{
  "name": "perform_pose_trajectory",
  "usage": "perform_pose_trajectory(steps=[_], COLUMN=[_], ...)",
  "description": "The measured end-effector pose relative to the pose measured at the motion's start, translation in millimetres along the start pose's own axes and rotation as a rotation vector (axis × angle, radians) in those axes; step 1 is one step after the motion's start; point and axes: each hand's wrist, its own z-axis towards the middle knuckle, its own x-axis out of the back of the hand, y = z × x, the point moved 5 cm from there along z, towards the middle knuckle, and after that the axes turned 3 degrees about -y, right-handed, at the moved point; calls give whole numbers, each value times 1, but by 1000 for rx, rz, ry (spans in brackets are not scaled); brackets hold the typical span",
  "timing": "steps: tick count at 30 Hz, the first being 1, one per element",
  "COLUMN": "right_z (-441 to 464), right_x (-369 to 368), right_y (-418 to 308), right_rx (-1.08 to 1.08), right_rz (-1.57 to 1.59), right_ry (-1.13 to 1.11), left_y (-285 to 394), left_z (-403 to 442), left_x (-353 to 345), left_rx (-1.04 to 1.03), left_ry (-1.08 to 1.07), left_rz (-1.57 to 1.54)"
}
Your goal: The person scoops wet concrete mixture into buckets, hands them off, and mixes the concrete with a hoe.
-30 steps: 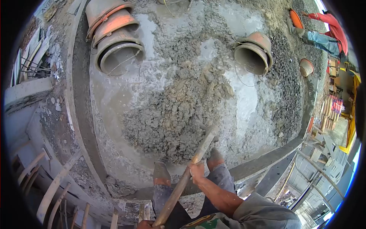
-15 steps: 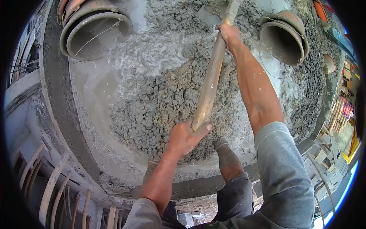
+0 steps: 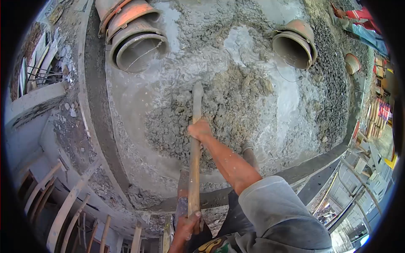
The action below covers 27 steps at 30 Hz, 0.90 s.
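A hoe with a long wooden handle [image 3: 195,160] runs from near my body out into wet grey concrete mix [image 3: 228,105]. The handle's far end is caked in cement, and the blade is sunk in the mix where I cannot see it. My right hand [image 3: 200,130] is wrapped round the handle partway along. Close to my body, at the bottom of the view, my left hand [image 3: 187,225] grips the handle's near end. My legs stand at the near edge of the mix, the feet hidden.
Several stacked, cement-coated buckets [image 3: 141,55] lie tipped at the upper left. More nested buckets [image 3: 295,46] lie at the upper right beside dark gravel [image 3: 331,101]. A low concrete edge [image 3: 99,105] borders the mix. Part of another person [image 3: 363,21] shows at far upper right.
Both hands have pulled the hoe back towards my body, and its handle has swung left. The head has come down into the mix. My view has shifted, showing more buckets.
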Motion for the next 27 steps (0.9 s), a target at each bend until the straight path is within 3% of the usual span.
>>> perform_pose_trajectory(steps=[1, 3, 5, 6, 8, 11, 12, 13, 15, 17, 19, 22, 23, 25, 27], right_z=[-4, -64, -79, -92, -117, -136, -131, -110, -90, -60, 36, 124, 141, 184, 185], right_x=[-16, -5, -11, -9, -24, -7, 14, 34, 110, 178, 235, 303, 307, 285, 239], right_y=[18, 31, 90, 118, 184, 212, 198, 203, 151, 88, 59, -38, -73, -122, -157], right_rx=[36, -171, -244, -236, -250, -197, -38, -4, 18, 174, 383, 366, 394, 401, 430], right_rz=[-69, 200, 377, 315, 624, 822, 990, 857, 818, 824, 727, 672, 707, 747, 737], right_ry=[58, -152, -11, 26, 118, 166, 261, 272, 334, 461, 559, 623, 617, 524, 509], left_y=[-8, -14, -11, -17, -33, -23, -20, -24, -24, 9, 85, 183, 217, 260, 259], left_z=[-13, -40, -59, -66, -81, -85, -70, -45, 17, 106, 170, 250, 257, 257, 260], left_x=[8, 18, 19, 20, 29, 42, 38, 38, 24, -8, -51, -77, -80, -61, -14], left_rx=[36, 129, 219, 259, 352, 310, 227, 151, -12, -192, -224, -439, -524, -500, -487], left_ry=[3, 2, -24, -87, -206, -182, -235, -291, -357, -379, -378, -363, -367, -338, -273], left_rz=[58, 345, 797, 958, 1283, 974, 974, 972, 995, 1121, 912, 704, 618, 663, 560])
